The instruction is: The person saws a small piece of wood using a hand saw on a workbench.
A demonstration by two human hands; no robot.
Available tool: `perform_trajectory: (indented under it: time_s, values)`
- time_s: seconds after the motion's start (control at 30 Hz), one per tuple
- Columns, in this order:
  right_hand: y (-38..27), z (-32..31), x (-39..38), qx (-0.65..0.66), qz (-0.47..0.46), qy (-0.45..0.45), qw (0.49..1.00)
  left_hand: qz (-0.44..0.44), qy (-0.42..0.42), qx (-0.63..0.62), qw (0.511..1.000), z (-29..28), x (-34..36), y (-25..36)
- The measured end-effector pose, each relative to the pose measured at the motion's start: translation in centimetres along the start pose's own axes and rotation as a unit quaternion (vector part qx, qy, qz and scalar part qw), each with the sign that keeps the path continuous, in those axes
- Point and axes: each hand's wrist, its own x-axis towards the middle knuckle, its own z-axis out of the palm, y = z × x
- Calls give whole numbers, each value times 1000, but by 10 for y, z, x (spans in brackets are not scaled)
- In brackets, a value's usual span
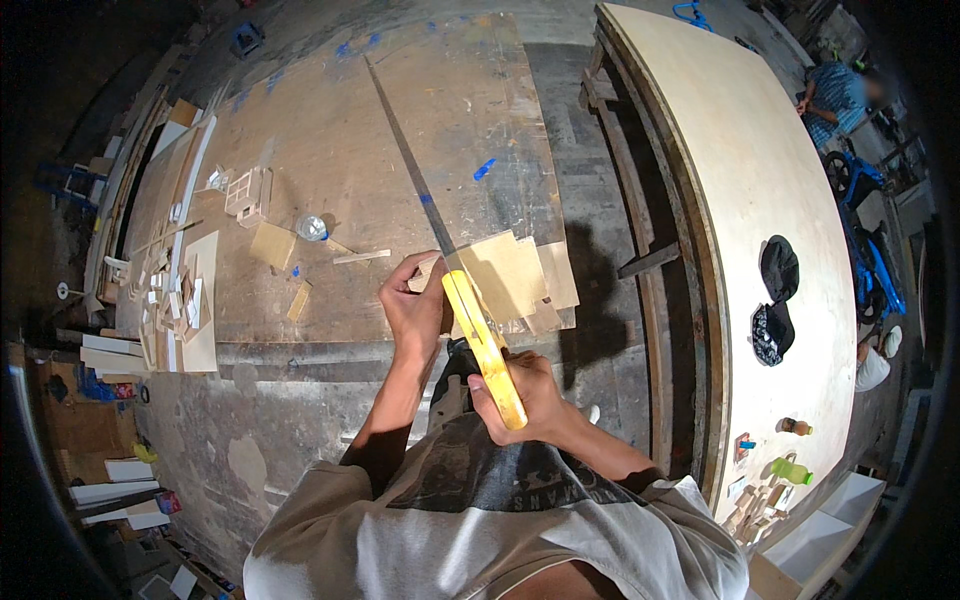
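"Where's the saw [470, 310]?"

"Between the two hands, slanting up over the near edge of the brown counter [340, 120]. Its blade points away, with a blue mark partway along."

"And the grip?"

"The right hand [525, 400] is clamped round the yellow handle, near its lower end. The left hand [412, 315] is bent beside the heel of the blade, its fingertips at a small wood piece [425, 275]; whether they pinch it, I can't tell. Thin wood sheets [505, 275] lie just right of the blade."

"Any writing to read?"

"Grey lettering on the dark print [475, 482] of the shirt [340, 545], partly lost in folds. On the pale counter [770, 180], a brown bottle [796, 427] lies near a green bottle [791, 471]; any labels there are too small to read."
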Motion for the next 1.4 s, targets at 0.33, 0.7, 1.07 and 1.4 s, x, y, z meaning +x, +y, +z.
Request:
perform_trajectory:
  time_s: [0.33, 0.7, 1.07, 1.4]
  values:
    - [-1, 4, -9, -39, 44, 0, 998, -100, -21, -85, 991, 5, -6, -3]
    - [-8, -3, -18, -39, 49, -11, 998, -76, -22, -93, 993, -2, 8, 22]
    - [-25, -17, -7, 31, -80, 73, 994, -34, -32, -95, 994, -5, -4, 37]
    - [-30, -15, -8, 28, -65, 44, 997, 52, -58, -72, 994, -4, -15, 48]
